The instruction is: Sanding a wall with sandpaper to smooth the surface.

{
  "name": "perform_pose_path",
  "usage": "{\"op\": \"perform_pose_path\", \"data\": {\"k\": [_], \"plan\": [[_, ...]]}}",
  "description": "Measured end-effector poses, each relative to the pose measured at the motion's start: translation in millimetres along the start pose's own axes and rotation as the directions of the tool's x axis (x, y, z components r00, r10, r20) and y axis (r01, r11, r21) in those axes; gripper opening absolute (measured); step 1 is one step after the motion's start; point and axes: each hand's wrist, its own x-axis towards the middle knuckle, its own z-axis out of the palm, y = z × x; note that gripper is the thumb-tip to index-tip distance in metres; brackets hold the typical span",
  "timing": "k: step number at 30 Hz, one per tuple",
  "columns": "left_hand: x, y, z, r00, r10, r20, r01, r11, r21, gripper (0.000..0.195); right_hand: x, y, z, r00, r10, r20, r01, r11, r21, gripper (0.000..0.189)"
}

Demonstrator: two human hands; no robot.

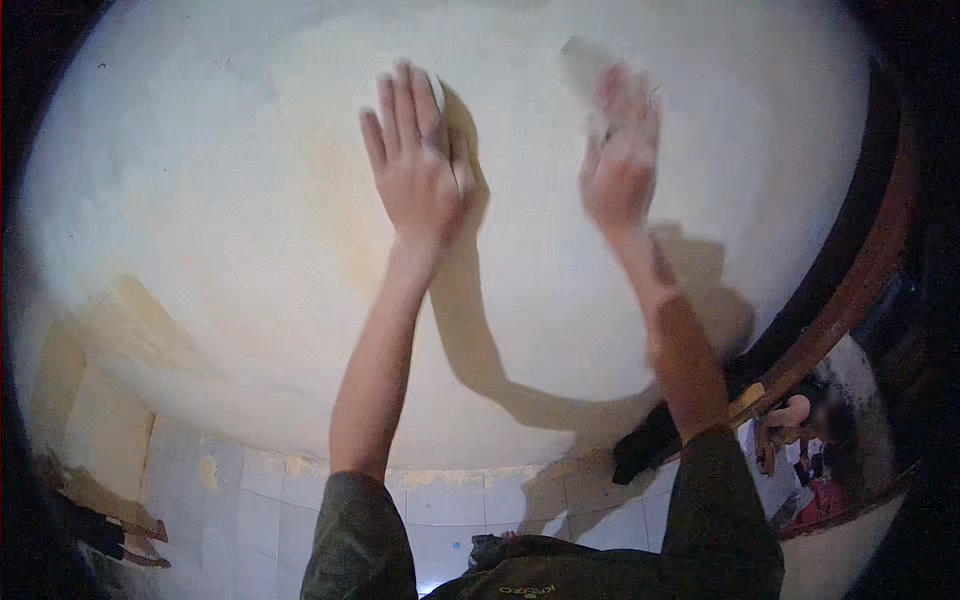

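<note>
My left hand (416,161) lies palm-down at a pale painted wall (525,270), its fingers stretched out and partly spread. It appears to hold nothing, though its palm side is hidden; whether the whole palm touches the wall I cannot tell. To the right, my right hand (621,150) is blurred by motion. A thin, flat grey-green piece (583,66) sticks out past its fingertips to the upper left; blur hides its exact kind and the grip on it. Yellowish patches and smudges mark the wall.
Below the wall runs a tiled floor (442,499). A dark and reddish-brown frame (874,277) borders the wall at right, with a dark object (646,444) by its lower end. Beyond the frame are people (806,450). At lower left, another person's feet (150,544) show.
</note>
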Motion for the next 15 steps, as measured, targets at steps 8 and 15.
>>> {"op": "perform_pose_path", "data": {"k": [8,15], "plan": [[-157.9,-16.7,-18.0,0.961,0.077,0.264,-0.105,0.990,0.093,0.069,-181.6,-37.0,-43.7,0.836,-0.123,0.535,0.152,0.988,-0.010,0.058],[45.9,-21.9,-32.7,0.994,0.080,-0.073,-0.081,0.997,-0.005,0.067,44.2,-33.2,-2.2,1.000,-0.025,0.018,0.026,0.999,-0.024,0.070]]}}
